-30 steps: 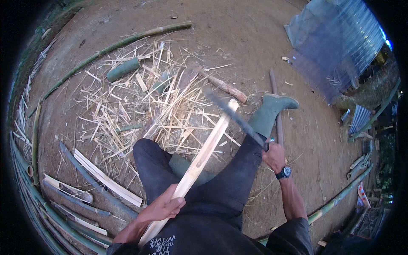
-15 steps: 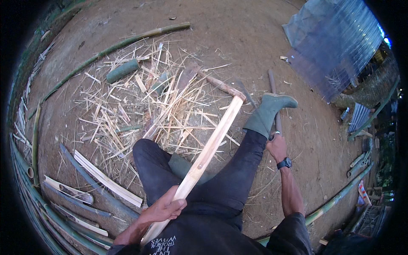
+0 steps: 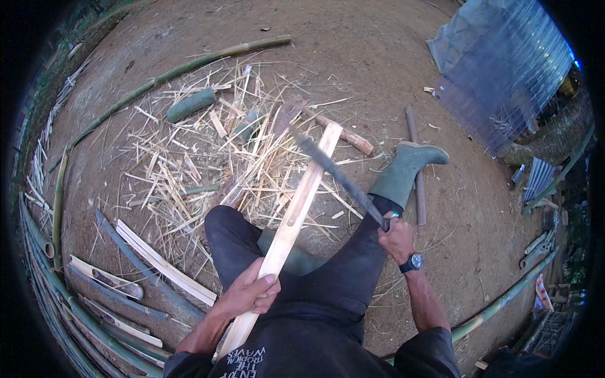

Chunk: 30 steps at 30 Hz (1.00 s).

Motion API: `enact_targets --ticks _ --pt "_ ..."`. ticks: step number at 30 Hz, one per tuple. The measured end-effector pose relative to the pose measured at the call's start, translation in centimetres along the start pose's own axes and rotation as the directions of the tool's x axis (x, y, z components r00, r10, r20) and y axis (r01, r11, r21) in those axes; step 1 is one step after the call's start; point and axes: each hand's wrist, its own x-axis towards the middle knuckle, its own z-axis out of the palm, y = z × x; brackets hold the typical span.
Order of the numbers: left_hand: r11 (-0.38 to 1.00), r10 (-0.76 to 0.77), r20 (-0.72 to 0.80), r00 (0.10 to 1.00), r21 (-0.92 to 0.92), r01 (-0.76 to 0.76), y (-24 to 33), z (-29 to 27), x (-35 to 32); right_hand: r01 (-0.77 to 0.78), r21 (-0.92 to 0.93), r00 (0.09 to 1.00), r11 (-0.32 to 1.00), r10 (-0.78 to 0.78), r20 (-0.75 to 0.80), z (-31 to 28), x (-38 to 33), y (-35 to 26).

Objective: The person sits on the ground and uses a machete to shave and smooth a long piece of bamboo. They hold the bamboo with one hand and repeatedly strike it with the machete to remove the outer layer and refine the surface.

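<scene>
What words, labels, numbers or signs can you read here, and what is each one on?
Shirt: pale printed lettering on the front; I won't copy its words.
Watch by the right hand: dial too small to read.
Red-and-white strip at the right edge: too small to tell if it bears text.
Knife and bamboo strip: no lettering visible.

Soft daylight casts only faint shadows (fisheye corners black).

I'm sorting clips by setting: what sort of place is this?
Probably an outdoor yard where bamboo is worked: brown dirt ground, a heap of pale shavings, and a long green bamboo pole lying there.
</scene>
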Motion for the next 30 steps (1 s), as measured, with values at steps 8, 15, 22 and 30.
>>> enact_targets --ticks 8,15,22,30 --pt "0.995 0.029 0.059 0.998 -0.096 -0.023 -0.2 -0.5 -0.2 0.073 -0.063 0.996 0.995 -0.069 0.061 -0.5 -0.3 -0.6" --pt "0.997 0.029 0.049 0.998 -0.078 -0.025 -0.6 -0.3 -0.6 0.184 -0.147 0.978 0.972 -0.166 0.125 -2.3 -0.1 -1.3" --pt "0.999 -0.015 0.064 0.998 -0.043 0.018 -1.0 -0.2 -1.3 -0.057 -0.074 0.998 0.996 0.055 -0.031 -3.1 2.2 0.8" --pt "0.999 -0.039 0.089 0.995 -0.009 0.040 -1.2 -0.4 -1.9 -0.478 0.072 0.875 0.876 0.482 -0.051 -1.4 5.7 5.3"
